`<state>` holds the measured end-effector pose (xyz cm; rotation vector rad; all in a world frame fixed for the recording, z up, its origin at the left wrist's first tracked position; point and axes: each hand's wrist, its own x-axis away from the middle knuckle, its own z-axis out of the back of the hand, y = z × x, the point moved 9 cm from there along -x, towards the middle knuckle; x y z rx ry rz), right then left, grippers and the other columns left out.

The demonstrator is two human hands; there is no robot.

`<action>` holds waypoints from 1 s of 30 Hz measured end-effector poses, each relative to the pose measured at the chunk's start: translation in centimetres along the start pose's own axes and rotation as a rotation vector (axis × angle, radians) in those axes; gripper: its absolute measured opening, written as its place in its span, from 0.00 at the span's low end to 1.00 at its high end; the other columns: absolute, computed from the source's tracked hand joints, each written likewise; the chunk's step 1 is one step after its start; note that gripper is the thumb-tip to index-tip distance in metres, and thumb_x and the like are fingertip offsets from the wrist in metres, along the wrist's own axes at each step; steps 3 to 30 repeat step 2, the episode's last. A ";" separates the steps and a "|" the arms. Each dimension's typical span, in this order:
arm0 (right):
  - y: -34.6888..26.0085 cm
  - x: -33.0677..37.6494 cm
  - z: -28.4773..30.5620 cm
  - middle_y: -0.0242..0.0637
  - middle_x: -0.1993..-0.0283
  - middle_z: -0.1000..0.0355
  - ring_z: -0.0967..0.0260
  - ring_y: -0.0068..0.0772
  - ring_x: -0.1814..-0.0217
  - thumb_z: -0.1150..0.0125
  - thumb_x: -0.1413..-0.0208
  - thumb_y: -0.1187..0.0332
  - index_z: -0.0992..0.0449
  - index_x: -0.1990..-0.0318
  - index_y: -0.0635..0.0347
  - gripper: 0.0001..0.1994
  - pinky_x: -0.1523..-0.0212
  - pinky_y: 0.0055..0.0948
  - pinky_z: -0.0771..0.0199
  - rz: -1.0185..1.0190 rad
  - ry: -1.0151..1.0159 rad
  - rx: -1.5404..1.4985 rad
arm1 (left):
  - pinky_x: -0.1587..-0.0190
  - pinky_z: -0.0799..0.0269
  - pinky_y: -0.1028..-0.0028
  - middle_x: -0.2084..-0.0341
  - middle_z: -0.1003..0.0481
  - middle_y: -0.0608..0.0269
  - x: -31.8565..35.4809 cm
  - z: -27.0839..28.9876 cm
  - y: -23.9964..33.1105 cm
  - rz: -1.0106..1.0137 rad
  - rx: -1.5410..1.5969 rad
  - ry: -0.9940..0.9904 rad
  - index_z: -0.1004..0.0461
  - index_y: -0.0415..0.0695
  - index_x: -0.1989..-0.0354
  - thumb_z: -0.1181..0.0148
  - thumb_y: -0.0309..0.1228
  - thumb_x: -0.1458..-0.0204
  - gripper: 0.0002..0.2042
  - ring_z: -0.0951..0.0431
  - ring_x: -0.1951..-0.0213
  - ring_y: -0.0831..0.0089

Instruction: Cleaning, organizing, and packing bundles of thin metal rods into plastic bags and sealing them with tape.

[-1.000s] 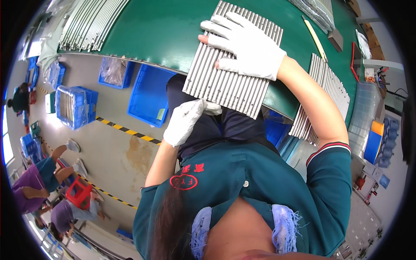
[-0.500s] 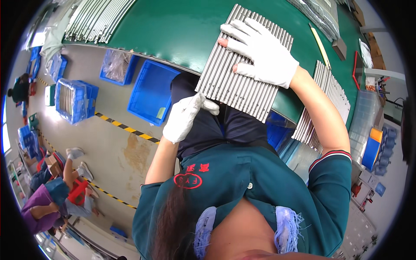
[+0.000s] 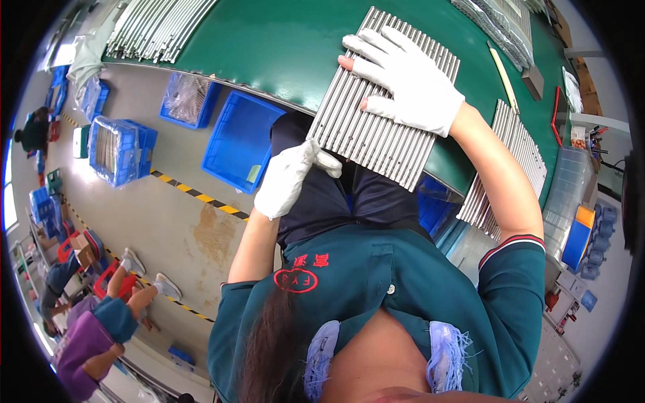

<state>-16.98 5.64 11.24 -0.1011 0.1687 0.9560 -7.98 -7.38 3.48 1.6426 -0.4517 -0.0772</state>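
Note:
A row of thin metal rods (image 3: 376, 144) lies side by side on the green table (image 3: 269, 40), their near ends jutting past its edge above my lap. Small dark holes show near those ends. My right hand (image 3: 416, 84), in a white glove with bare thumb and index tips, rests flat across the rods with its fingers spread. At the near left corner of the row is my left hand (image 3: 285, 178), also gloved. Its fingers are bent together, their tips against the end of the outermost rods; what is between them is hidden.
More rods lie under my right forearm (image 3: 507, 151) and at the far left (image 3: 158, 27). A yellow-handled tool (image 3: 504, 77) and a grey block (image 3: 533, 82) are to the right. Blue bins (image 3: 232, 151) stand on the floor at left, where a person in purple (image 3: 84, 352) is walking.
Both hands keep their places on the rods. The whole view has shifted slightly. On the floor at left, the person in purple has moved nearer the lower edge.

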 end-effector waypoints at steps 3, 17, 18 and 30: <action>0.3 0.6 -0.1 0.41 0.35 0.43 0.53 0.41 0.30 0.51 0.46 0.46 0.37 0.39 0.51 0.30 0.30 0.39 0.60 -0.008 -0.034 0.006 | 0.59 0.30 0.70 0.74 0.23 0.54 0.0 0.0 0.2 -0.039 -0.014 0.006 0.25 0.35 0.69 0.68 0.47 0.36 0.29 0.24 0.70 0.66; 0.3 0.6 -0.1 0.41 0.35 0.43 0.53 0.41 0.30 0.51 0.46 0.46 0.37 0.39 0.51 0.30 0.30 0.39 0.60 -0.008 -0.034 0.006 | 0.59 0.30 0.70 0.74 0.23 0.54 0.0 0.0 0.2 -0.039 -0.014 0.006 0.25 0.35 0.69 0.68 0.47 0.36 0.29 0.24 0.70 0.66; 0.3 0.6 -0.1 0.41 0.35 0.43 0.53 0.41 0.30 0.51 0.46 0.46 0.37 0.39 0.51 0.30 0.30 0.39 0.60 -0.008 -0.034 0.006 | 0.59 0.30 0.70 0.74 0.23 0.54 0.0 0.0 0.2 -0.039 -0.014 0.006 0.25 0.35 0.69 0.68 0.47 0.36 0.29 0.24 0.70 0.66; 0.3 0.6 -0.1 0.41 0.35 0.43 0.53 0.41 0.30 0.51 0.46 0.46 0.37 0.39 0.51 0.30 0.30 0.39 0.60 -0.008 -0.034 0.006 | 0.59 0.30 0.70 0.74 0.23 0.54 0.0 0.0 0.2 -0.039 -0.014 0.006 0.25 0.35 0.69 0.68 0.47 0.36 0.29 0.24 0.70 0.66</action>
